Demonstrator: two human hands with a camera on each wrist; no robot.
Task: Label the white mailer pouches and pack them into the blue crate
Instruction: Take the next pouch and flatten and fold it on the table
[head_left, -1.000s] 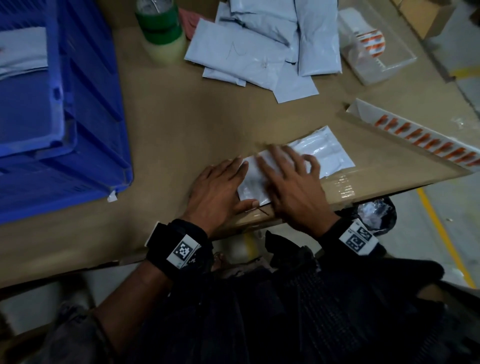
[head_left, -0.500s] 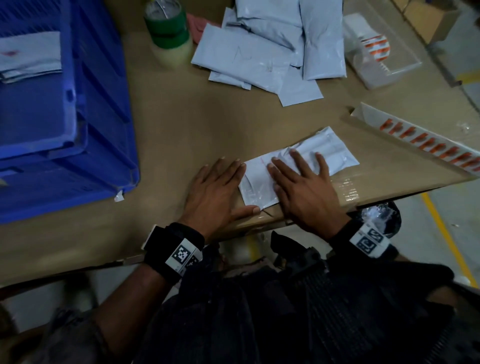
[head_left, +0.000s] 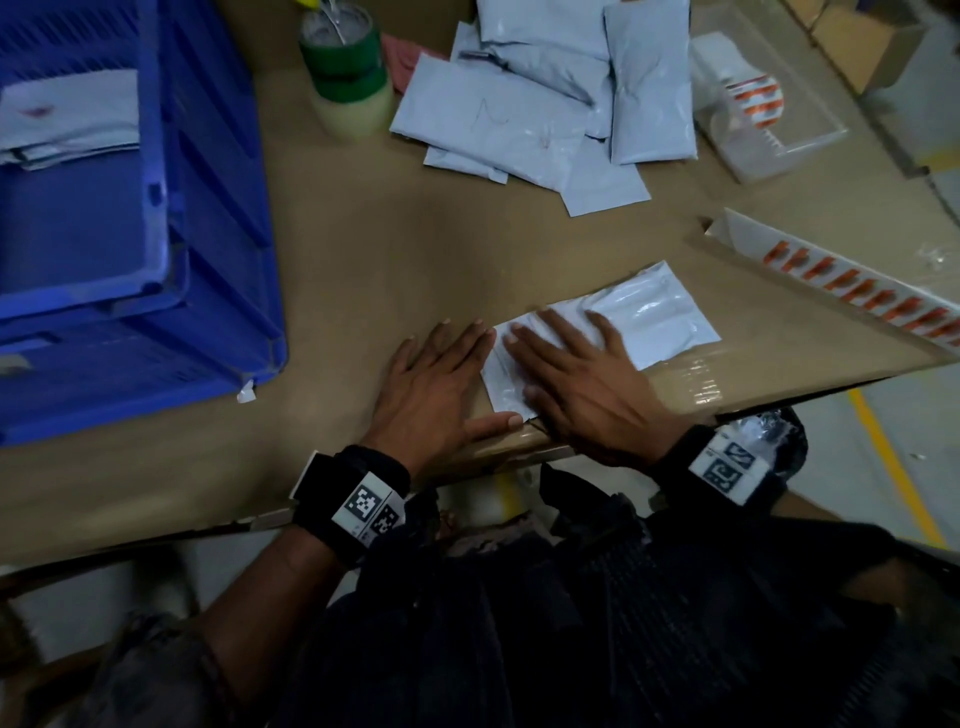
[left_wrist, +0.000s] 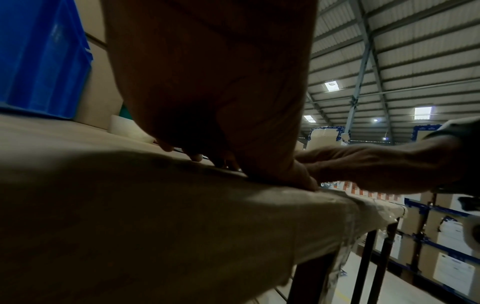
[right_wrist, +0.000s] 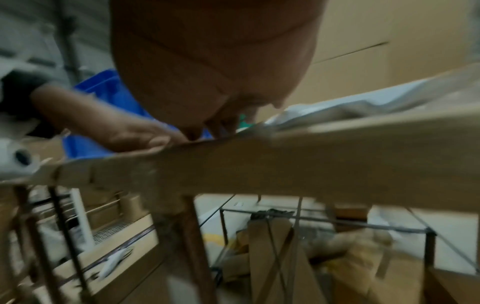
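Note:
A white mailer pouch (head_left: 644, 312) lies flat near the front edge of the cardboard-covered table (head_left: 337, 270). My right hand (head_left: 576, 374) presses flat on its near left part, fingers spread and straight. My left hand (head_left: 441, 384) lies flat on the table beside the pouch's left edge, its thumb touching the pouch's near corner. A pile of several more white pouches (head_left: 545, 98) lies at the back. The blue crate (head_left: 130, 234) stands at the left with a few pouches (head_left: 67, 119) inside. In the right wrist view the pouch (right_wrist: 350, 102) shows beyond my blurred palm.
A stack of green and clear tape rolls (head_left: 348, 73) stands behind, between crate and pile. A clear box of labels (head_left: 758, 104) sits at the back right. A label strip with orange marks (head_left: 857, 280) lies along the right edge. The table's front edge is just under my wrists.
My right hand has slid a little over the pouch, smoothing it. My left hand stays flat beside it. The pouch has not moved.

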